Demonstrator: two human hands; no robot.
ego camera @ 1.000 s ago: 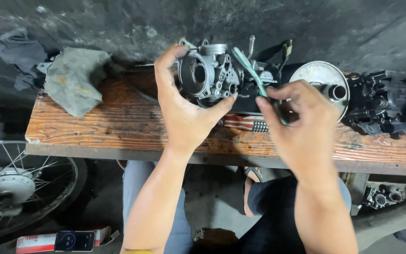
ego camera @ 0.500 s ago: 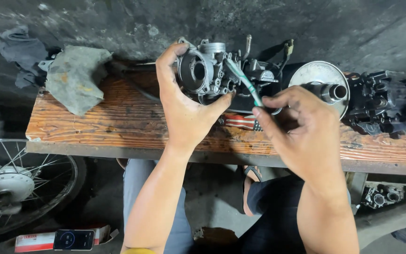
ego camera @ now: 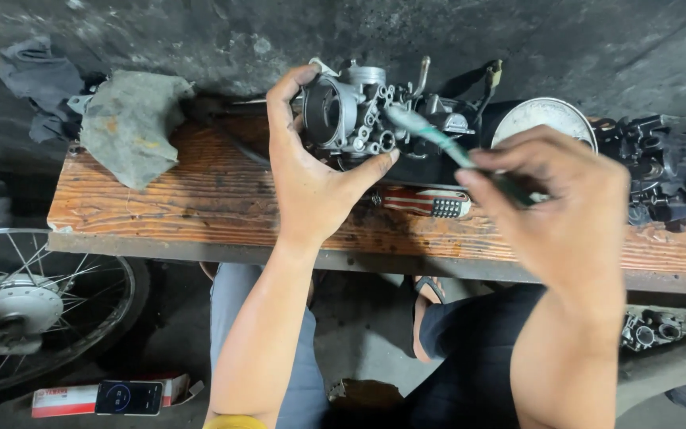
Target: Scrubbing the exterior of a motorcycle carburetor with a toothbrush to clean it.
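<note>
My left hand point(ego camera: 311, 171) grips the metal carburetor point(ego camera: 355, 115) above the wooden worktop point(ego camera: 200, 206), while my right hand point(ego camera: 553, 210), at three o'clock, pinches a green-handled tool point(ego camera: 430, 135) that could slip and gouge it.

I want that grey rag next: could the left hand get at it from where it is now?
Probably not right away. The left hand is wrapped around the carburetor, so it would have to put that down first. Otherwise the way looks free: the grey rag lies uncovered at the bench's left end, with bare wood between.
</note>
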